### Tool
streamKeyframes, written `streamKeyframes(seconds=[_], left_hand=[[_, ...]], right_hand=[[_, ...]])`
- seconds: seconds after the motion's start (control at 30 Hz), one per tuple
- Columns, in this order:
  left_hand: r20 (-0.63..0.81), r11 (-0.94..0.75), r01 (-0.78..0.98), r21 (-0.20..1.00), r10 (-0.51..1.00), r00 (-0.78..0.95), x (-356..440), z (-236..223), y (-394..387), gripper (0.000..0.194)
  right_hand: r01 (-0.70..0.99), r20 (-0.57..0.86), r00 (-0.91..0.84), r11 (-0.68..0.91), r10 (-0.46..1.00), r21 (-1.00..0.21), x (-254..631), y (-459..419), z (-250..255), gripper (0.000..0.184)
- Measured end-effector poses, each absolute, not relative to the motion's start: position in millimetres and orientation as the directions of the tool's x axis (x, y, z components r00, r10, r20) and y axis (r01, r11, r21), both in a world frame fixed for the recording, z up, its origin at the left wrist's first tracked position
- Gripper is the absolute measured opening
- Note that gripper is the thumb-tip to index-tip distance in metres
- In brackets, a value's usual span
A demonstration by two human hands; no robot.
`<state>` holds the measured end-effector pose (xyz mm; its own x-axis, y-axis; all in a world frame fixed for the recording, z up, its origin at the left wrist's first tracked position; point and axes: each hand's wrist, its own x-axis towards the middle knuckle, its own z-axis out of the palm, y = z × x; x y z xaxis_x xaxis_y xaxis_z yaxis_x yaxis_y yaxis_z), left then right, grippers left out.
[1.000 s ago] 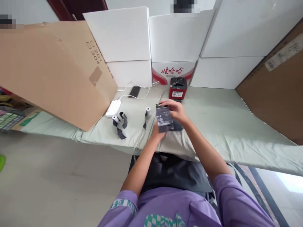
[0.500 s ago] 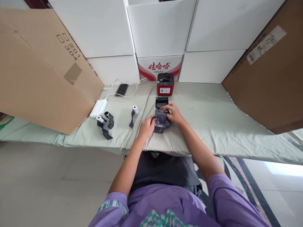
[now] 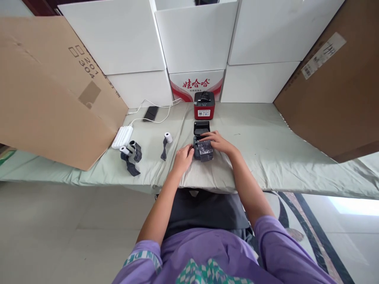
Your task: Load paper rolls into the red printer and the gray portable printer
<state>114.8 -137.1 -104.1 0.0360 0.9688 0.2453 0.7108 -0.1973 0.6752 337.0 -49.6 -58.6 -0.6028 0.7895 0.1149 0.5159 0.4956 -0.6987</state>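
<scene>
A small black printer (image 3: 201,129) with its lid tipped open lies on the green-covered table (image 3: 266,157) in front of me. A dark printed paper strip (image 3: 205,149) hangs from its front. My left hand (image 3: 182,158) presses against the printer's left side, fingers curled. My right hand (image 3: 217,141) rests on top of the printer, fingers stretched over the paper slot and the strip.
A red printer (image 3: 204,105) stands behind. To the left lie a paper roll (image 3: 167,137), two more rolls with dark strips (image 3: 130,151), a white power strip (image 3: 122,136) and a phone (image 3: 150,113). White boxes (image 3: 195,35) and brown cardboard (image 3: 50,86) wall the table.
A second ago I held the dark strip up in both hands. It has since come down onto the black printer, and both hands now rest on the printer on the table.
</scene>
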Motion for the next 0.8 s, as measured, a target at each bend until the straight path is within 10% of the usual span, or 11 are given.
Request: streamKeyframes(seconds=[0.33, 0.53, 0.8], left_hand=[[0.373, -0.461, 0.709, 0.534, 0.881, 0.292, 116.9, -91.9, -148.0, 0.048], [0.391, -0.453, 0.723, 0.521, 0.88, 0.269, 117.2, -92.0, -147.7, 0.047], [0.45, -0.428, 0.709, 0.56, 0.876, 0.173, 115.8, -93.9, -145.8, 0.056]], right_hand=[[0.368, 0.374, -0.324, 0.48, 0.869, -0.797, 338.9, -48.9, -57.4, 0.036], [0.288, 0.305, -0.217, 0.359, 0.927, -0.888, 316.6, -27.6, -78.9, 0.065], [0.121, 0.252, -0.312, 0.301, 0.916, -0.946, 325.9, -44.1, -73.1, 0.026]])
